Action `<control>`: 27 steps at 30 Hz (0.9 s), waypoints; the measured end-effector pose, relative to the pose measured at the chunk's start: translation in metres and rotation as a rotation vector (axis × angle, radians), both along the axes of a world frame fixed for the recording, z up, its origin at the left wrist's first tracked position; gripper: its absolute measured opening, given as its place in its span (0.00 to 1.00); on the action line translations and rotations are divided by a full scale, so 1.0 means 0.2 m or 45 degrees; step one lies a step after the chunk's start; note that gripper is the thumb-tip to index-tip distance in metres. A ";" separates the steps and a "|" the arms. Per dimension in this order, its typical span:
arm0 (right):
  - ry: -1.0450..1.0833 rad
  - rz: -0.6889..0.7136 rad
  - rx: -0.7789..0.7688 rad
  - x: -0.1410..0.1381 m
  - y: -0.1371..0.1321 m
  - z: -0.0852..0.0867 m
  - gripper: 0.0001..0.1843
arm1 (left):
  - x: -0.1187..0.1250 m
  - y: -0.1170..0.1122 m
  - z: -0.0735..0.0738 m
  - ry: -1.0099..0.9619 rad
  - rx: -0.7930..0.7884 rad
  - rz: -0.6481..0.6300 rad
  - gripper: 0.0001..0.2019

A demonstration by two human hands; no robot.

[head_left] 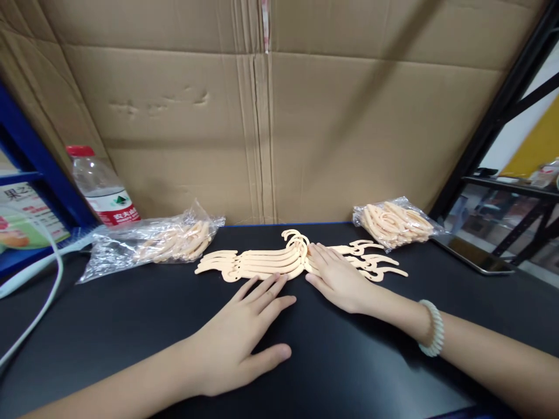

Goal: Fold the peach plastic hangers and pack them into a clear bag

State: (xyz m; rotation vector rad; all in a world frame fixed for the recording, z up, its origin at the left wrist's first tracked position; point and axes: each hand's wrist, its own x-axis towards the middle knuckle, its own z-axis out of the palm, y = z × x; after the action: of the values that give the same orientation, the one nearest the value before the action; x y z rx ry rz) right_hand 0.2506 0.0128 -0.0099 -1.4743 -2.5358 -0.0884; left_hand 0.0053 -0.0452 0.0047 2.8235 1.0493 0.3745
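Observation:
A row of several flat peach plastic hangers [262,261] lies overlapped on the black table [131,314]. My left hand [244,331] rests flat on the table just in front of the row, fingers stretched out, fingertips close to the hangers. My right hand [338,278] lies flat with its fingers on the right half of the row, near the hooks [296,240]. A white bead bracelet [432,327] sits on my right wrist. Neither hand grips anything.
A clear bag of hangers [152,240] lies at the left, another bag [395,222] at the right. A water bottle with a red cap [102,189] stands back left by a white cable [39,291]. A tablet [474,256] lies at the right. Cardboard [262,116] walls the back.

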 end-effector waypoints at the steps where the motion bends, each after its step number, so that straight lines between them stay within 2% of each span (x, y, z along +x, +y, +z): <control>1: -0.001 0.014 -0.004 0.00 0.02 0.00 0.34 | 0.00 0.01 0.00 0.000 -0.004 0.008 0.28; 10: 0.082 0.147 0.052 0.02 0.13 -0.01 0.32 | 0.01 0.00 0.01 0.025 -0.043 0.043 0.28; 13: 0.107 0.180 0.071 0.03 0.14 -0.01 0.30 | 0.00 0.02 0.03 0.049 -0.071 0.006 0.29; 17: 0.137 0.187 0.126 0.03 0.13 0.01 0.29 | -0.01 0.03 0.06 0.062 -0.137 -0.075 0.29; 22: 0.227 0.227 0.288 0.03 0.09 0.02 0.24 | -0.02 0.01 0.07 0.044 -0.162 -0.055 0.29; 27: 0.362 0.299 0.341 0.03 0.05 0.02 0.20 | -0.02 0.01 0.06 -0.031 -0.158 -0.066 0.27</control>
State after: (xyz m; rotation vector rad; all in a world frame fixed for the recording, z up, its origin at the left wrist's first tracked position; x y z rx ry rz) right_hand 0.2566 0.0219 -0.0051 -1.0055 -2.3380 -0.1618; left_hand 0.0008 -0.0437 0.0169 2.7233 0.9579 0.3257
